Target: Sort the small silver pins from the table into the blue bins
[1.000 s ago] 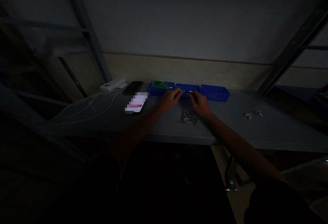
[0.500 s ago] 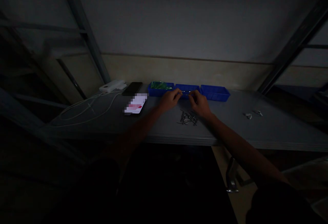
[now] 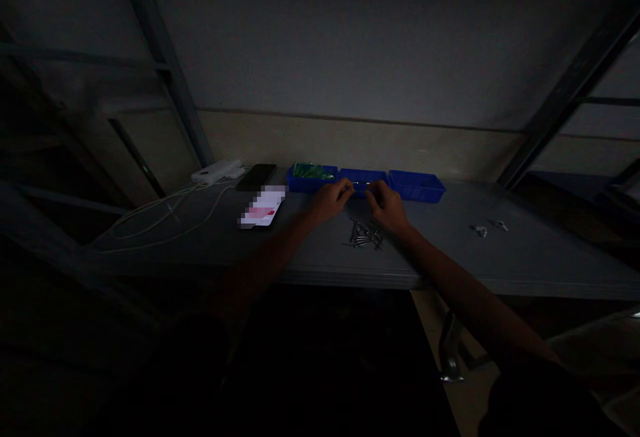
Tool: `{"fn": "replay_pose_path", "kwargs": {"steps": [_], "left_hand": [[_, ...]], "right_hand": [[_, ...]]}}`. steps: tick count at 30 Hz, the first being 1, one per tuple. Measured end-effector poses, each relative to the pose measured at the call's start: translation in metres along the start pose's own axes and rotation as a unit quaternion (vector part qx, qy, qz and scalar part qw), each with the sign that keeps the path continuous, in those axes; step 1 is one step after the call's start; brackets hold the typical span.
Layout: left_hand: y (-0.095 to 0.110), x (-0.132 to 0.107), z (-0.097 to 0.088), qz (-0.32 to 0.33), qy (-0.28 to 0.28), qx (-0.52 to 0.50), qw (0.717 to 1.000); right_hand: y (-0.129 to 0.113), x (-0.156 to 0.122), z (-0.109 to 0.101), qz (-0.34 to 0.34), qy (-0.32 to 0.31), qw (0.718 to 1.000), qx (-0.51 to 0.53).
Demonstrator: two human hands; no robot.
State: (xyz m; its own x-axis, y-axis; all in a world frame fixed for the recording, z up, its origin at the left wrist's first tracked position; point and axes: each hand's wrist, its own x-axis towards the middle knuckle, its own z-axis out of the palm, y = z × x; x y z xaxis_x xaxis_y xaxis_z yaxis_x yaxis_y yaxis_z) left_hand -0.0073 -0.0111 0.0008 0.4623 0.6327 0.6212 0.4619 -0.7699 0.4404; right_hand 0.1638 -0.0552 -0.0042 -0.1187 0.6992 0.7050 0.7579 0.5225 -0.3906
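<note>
The scene is very dim. My left hand (image 3: 329, 201) and my right hand (image 3: 389, 207) are both curled and pinched together above the grey table (image 3: 525, 257), just in front of the middle blue bin (image 3: 363, 179). A small pale thin thing sits between the fingertips of both hands; I cannot make out what it is. A loose heap of metal nails or screws (image 3: 363, 235) lies on the table right below my right hand.
Three blue bins stand in a row at the back: the left bin (image 3: 311, 178) holds something green, the right bin (image 3: 417, 185) is beside it. A dark phone (image 3: 256, 176), a white card (image 3: 263, 209), a white charger with cables (image 3: 217, 171) lie left. Two small pale bits (image 3: 487, 228) lie right.
The hands have stayed together in the same pinching pose. The whole view has shifted slightly down and left from head movement.
</note>
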Motion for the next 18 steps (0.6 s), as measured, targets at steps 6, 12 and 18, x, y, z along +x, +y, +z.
{"fn": "replay_pose_path", "kwargs": {"steps": [6,12,18], "left_hand": [[0.0006,0.0000,-0.0014,0.000,0.004,0.007,1.000],[0.0025,-0.0007,-0.0015,0.001,-0.002,-0.014,1.000],[0.0034,-0.0006,-0.0031,0.002,-0.011,-0.015,1.000]], "right_hand": [[-0.0008,-0.0004,-0.0001,-0.008,-0.015,1.000,0.008],[-0.0016,0.0007,-0.0010,-0.004,-0.002,1.000,-0.008],[-0.0018,0.0005,-0.0016,-0.015,-0.001,1.000,-0.014]]}}
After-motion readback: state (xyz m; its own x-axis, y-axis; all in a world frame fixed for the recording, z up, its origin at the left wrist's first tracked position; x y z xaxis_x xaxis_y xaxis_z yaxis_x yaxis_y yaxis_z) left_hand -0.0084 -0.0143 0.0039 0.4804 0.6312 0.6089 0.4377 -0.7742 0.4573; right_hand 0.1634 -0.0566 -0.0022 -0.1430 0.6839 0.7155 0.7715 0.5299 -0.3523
